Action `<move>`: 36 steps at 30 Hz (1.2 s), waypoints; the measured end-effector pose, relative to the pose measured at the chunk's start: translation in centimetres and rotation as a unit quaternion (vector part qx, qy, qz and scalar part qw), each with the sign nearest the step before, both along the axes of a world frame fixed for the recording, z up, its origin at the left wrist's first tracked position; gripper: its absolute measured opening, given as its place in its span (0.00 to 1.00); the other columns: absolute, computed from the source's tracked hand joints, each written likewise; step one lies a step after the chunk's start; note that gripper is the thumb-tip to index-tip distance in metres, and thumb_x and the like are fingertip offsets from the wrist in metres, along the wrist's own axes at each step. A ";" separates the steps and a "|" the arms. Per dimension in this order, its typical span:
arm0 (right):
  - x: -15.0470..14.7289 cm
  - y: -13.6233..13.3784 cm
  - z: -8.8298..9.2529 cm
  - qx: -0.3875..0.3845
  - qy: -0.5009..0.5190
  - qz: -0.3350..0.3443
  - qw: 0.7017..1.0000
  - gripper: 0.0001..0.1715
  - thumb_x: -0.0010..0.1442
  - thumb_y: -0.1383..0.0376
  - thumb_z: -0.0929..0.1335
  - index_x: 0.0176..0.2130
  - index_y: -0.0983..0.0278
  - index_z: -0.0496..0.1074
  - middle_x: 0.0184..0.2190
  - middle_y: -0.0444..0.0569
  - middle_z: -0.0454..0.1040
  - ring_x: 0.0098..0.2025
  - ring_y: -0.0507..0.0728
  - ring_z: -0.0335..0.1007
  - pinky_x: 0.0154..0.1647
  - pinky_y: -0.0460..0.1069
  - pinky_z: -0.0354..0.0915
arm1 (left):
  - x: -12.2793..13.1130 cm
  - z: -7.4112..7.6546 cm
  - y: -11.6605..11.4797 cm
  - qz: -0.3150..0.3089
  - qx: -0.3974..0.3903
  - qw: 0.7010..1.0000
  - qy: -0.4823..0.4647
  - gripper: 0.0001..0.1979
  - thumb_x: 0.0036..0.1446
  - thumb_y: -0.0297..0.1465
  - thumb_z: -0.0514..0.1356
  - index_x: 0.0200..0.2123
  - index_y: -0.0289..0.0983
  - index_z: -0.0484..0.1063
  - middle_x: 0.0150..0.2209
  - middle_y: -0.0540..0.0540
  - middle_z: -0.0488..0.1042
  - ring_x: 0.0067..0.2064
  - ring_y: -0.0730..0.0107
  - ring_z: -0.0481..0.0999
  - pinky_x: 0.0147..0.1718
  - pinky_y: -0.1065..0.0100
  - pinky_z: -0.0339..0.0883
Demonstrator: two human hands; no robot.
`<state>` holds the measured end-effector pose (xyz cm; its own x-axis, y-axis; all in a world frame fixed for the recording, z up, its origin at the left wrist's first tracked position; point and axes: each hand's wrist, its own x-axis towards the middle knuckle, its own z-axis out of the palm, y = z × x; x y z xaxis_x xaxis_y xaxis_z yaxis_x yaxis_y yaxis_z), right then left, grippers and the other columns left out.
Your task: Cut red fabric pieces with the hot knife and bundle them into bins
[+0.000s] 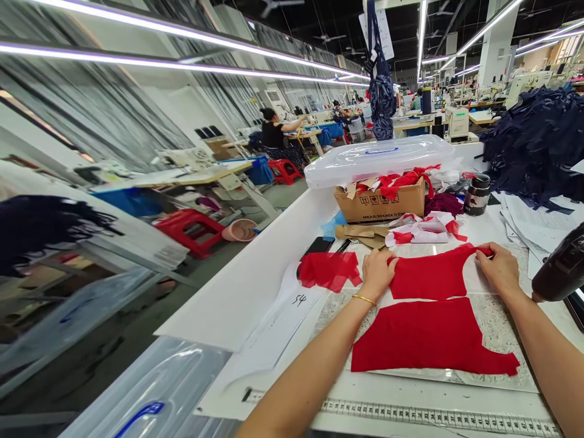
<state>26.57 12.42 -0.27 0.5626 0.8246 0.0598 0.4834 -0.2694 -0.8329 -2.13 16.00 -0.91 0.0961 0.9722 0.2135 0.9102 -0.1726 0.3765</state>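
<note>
Two cut pieces of red fabric lie on a speckled board [502, 322] in front of me. The far fabric piece [429, 274] is between my hands. My left hand [378, 274] pinches its left upper corner, the wrist bearing a gold bangle. On the other side, my right hand [498, 264] pinches the narrow right upper end of that same piece. Nearer to me, the second red fabric piece [420, 337] is spread flat, touched by neither hand. Left of my left hand are thin red sheer scraps [331, 271].
A cardboard box [381, 204] of scraps stands behind, under a clear plastic lid [381, 161]. At right are a dark jar [477, 194], a dark heat gun [559, 267] and a navy fabric heap [533, 146]. A tape measure [401, 413] runs along the front edge. Paper patterns [283, 316] lie left.
</note>
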 end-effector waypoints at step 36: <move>-0.6 -1.0 -0.7 0.030 -0.143 0.208 0.967 0.12 0.49 0.64 0.65 0.34 0.60 0.77 0.34 0.48 0.72 0.35 0.56 0.66 0.39 0.52 0.63 | -1.4 -0.3 1.0 -0.007 -0.009 1.000 -0.024 0.05 0.58 0.31 0.62 0.30 0.41 0.76 0.36 0.46 0.74 0.47 0.57 0.68 0.44 0.58 0.61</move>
